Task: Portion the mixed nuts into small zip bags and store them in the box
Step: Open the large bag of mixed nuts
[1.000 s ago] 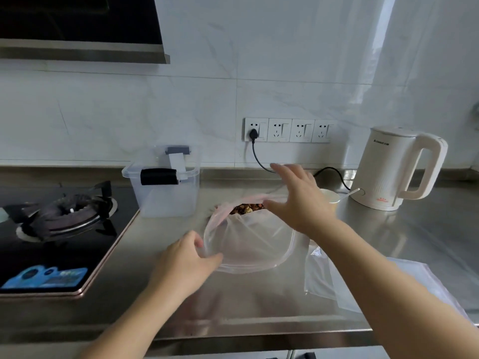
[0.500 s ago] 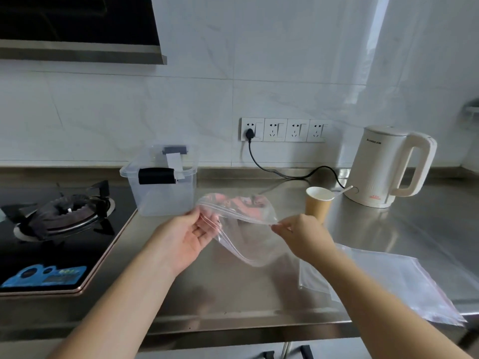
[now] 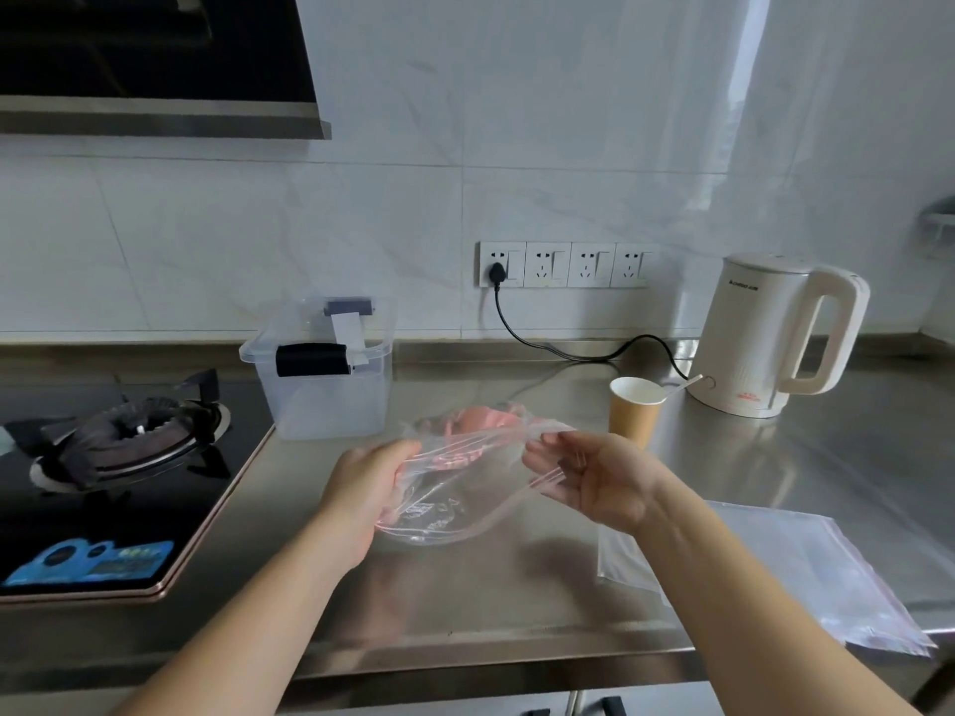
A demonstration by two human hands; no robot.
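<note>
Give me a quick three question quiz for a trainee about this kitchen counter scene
1. True or false: both hands grip the clear bag.
2. Which stands nearest the kettle? A) paper cup B) plastic box C) gas burner
3. Fill in: the stack of spare bags lies on the counter by the person's ____ arm.

Key: 1 true, left hand and right hand each hold an edge; 2 A; 3 right.

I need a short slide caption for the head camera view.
Both hands, left and right, hold a clear zip bag open above the steel counter.
</note>
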